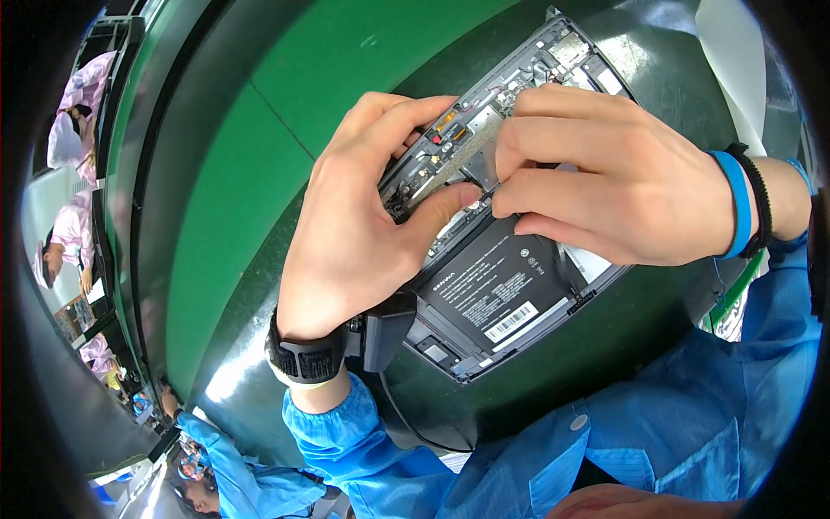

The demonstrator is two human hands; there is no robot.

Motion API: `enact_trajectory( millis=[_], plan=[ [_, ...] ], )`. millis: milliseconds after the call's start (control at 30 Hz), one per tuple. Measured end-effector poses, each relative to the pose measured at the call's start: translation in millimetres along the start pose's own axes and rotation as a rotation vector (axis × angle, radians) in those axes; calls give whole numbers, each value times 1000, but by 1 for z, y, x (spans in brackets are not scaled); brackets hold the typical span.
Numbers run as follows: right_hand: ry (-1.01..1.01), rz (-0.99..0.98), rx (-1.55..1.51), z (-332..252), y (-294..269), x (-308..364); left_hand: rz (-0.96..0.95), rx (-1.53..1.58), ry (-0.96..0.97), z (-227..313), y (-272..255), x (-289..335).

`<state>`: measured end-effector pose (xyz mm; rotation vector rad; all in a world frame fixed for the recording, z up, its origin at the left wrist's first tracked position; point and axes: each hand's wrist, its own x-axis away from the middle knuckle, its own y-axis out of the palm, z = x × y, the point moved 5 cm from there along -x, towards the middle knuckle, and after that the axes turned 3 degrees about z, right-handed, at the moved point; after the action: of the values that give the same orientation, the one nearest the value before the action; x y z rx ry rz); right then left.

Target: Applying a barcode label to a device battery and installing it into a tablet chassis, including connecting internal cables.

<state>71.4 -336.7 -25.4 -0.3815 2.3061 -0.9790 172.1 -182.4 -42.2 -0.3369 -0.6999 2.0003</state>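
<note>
An opened, flat electronic device with a grey casing (424,333) lies slanted across the dark green work surface. Its inside shows a circuit board (467,130) along the far side and a black battery (480,285) with a printed label on the near side. My left hand (346,225) grips the device's left end, fingers at the outer edge and thumb reaching in over the board. Over the middle of the board, my right hand (614,177) has its fingers curled and pinched together. Whatever sits between those fingertips is hidden.
A black box (389,331) is strapped at my left wrist, and a thin black cable (399,415) runs below it. White sheet material (733,73) hangs at the far right. People in pink (73,229) sit at the far left; another person in blue (246,467) is at lower left.
</note>
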Motion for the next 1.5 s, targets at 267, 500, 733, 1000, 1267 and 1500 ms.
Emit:
enact_trajectory(
  millis=[267, 500, 733, 1000, 1267, 1500],
  plan=[
    [15, -5, -40, 3, 2, -1, 17, 41, -19, -4, 0, 0],
    [71, -63, -49, 8, 4, -7, 9, 33, -43, -1, 2, 1],
    [93, -103, -14, 11, 14, -11, 22, 33, -17, -9, 5, 4],
    [-52, 138, -91, -49, 5, -21, 106, 72, 59, -8, -7, 1],
    [-421, 66, -335, -192, 63, 1, 109, 74, 19, -16, -7, 2],
    [-523, -245, -1203, -304, 90, -54, 57, -54, 37, -12, -23, 14]
  ],
)
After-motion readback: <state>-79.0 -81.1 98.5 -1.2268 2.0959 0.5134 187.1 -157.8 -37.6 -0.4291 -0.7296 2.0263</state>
